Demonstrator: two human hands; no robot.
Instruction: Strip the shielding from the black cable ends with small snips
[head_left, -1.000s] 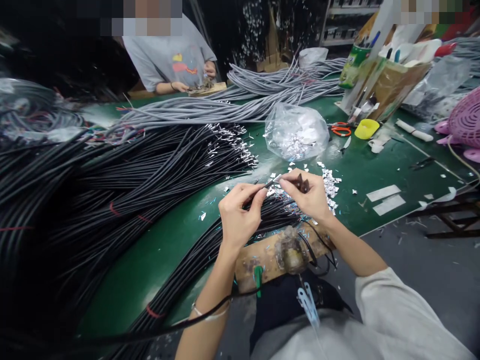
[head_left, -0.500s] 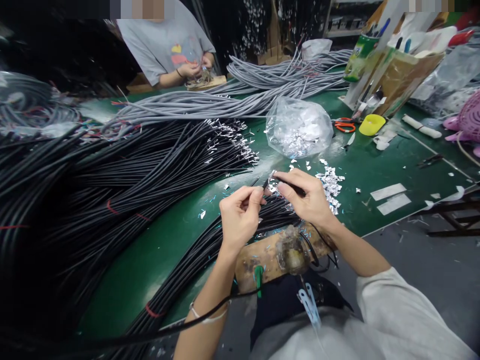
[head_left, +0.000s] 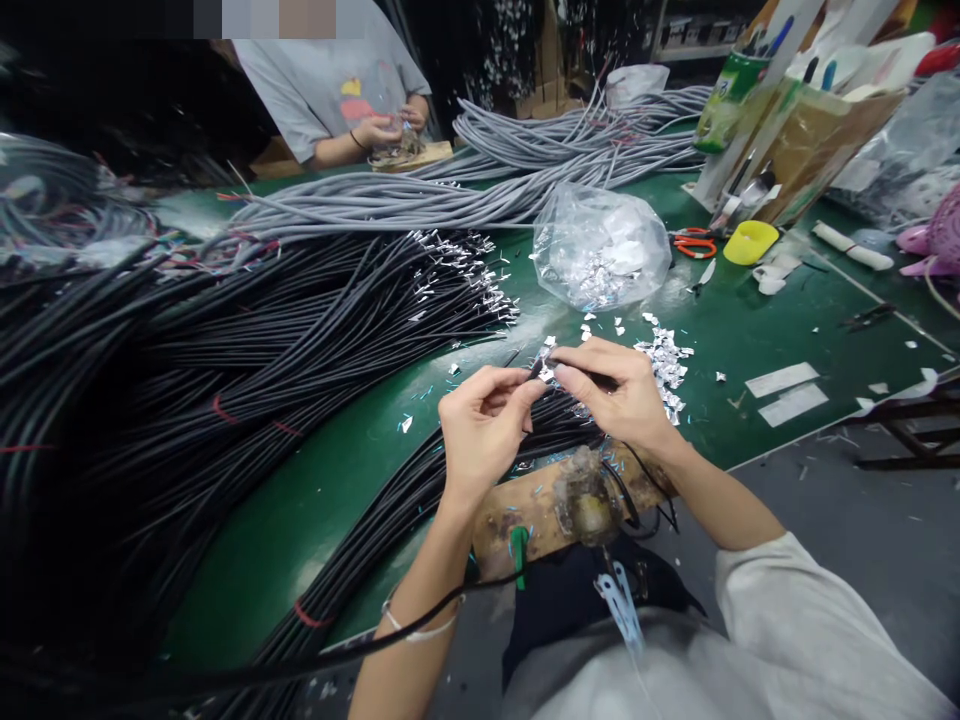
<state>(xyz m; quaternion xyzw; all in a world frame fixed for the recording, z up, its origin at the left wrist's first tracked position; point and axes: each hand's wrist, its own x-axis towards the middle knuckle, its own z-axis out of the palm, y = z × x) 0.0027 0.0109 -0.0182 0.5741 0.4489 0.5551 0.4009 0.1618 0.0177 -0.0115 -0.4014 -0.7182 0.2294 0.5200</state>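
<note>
- Since half a second ago, the thumb of the left hand (head_left: pixel 484 425) has stretched closer to the right hand (head_left: pixel 628 388).
- Left fingers pinch a black cable (head_left: pixel 535 370) near its end, above the worktop (head_left: pixel 300 520); right fingers close narrowly beside that end, a dark object (head_left: pixel 604 381) tucked under them. Whether they grip the tip, I cannot tell.
- Too hard a tug could drag the cable through a loose left pinch.
- Foil scraps (head_left: pixel 666 368) lying near could cling to the cable end if it dips.
- Another black length (head_left: pixel 390 637) crosses the left forearm; lifting that arm might snag it.
</note>
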